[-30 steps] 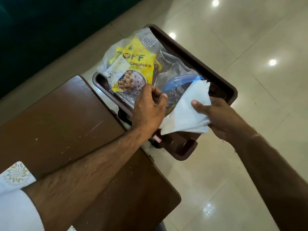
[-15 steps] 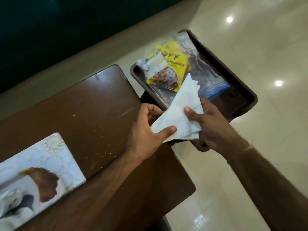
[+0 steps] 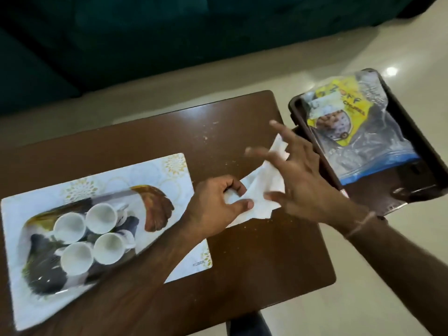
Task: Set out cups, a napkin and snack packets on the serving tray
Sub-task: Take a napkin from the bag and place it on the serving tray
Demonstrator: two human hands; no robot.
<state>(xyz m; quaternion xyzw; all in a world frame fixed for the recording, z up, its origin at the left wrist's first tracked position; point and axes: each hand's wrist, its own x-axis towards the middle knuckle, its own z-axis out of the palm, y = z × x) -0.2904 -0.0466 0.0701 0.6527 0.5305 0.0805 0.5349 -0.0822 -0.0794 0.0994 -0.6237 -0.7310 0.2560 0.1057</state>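
White paper napkin (image 3: 260,187), crumpled, part unfolded, mid-frame over the bare brown table (image 3: 254,258); whether it touches the top cannot be told. Step in hand, by judgement: napkin being carried or opened for the serving tray; packets not yet begun

Left hand (image 3: 215,204): centre of frame, thumb and curled fingers pinched shut on the napkin's lower left corner

Right hand (image 3: 298,180): right of centre, blurred, fingers spread wide; thumb lies against the napkin's right edge, palm behind the sheet; a firm grip cannot be told

Serving tray (image 3: 174,166): lower left of frame, white with gold motifs and a dark printed figure, flat on the table, partly crossed by the left forearm. Four white cups (image 3: 87,238) stand upright in a tight cluster on its left half; right half bare. Next move likely calls for folding the sheet flat and laying it on that bare part, clear of the cups

Snack packets (image 3: 339,112): upper right of frame, yellow pouch inside a clear zip bag, lying in a dark brown tray (image 3: 402,192) just beside the table's right edge, apparently resting lower, over the floor

Obstruction: left forearm over the serving tray's near side; crumbs scattered on the table

Dark green sofa (image 3: 121,44): top of frame, beyond pale floor tiles
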